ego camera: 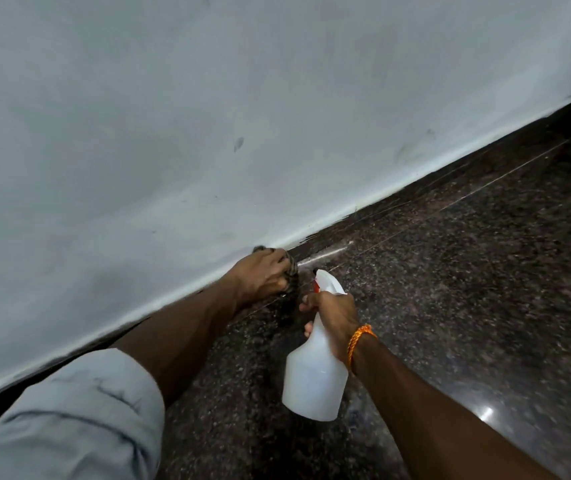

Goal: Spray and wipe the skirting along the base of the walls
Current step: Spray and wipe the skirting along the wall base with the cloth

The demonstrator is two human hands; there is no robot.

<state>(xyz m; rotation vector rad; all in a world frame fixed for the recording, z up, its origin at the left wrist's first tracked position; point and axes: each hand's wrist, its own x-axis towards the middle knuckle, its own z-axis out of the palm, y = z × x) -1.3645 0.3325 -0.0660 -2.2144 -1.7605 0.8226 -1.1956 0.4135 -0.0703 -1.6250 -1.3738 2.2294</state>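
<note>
Cloth [292,271] at skirting [415,194] edge, spray bottle [315,372] beside, wide floor [467,289] rightward

I log: dark speckled stone floor [467,306], polished, glossy; dark stone skirting strip [415,199], same sheen; pale painted wall [208,116], matt, scuffed; translucent white plastic spray bottle [311,379], smooth; checked cloth rag [291,271]

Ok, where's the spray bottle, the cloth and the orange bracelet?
spray bottle [311,375], head view, on its white body.
cloth [292,274], head view, on its striped right edge.
orange bracelet [357,341], head view, on the braid's middle.
</note>
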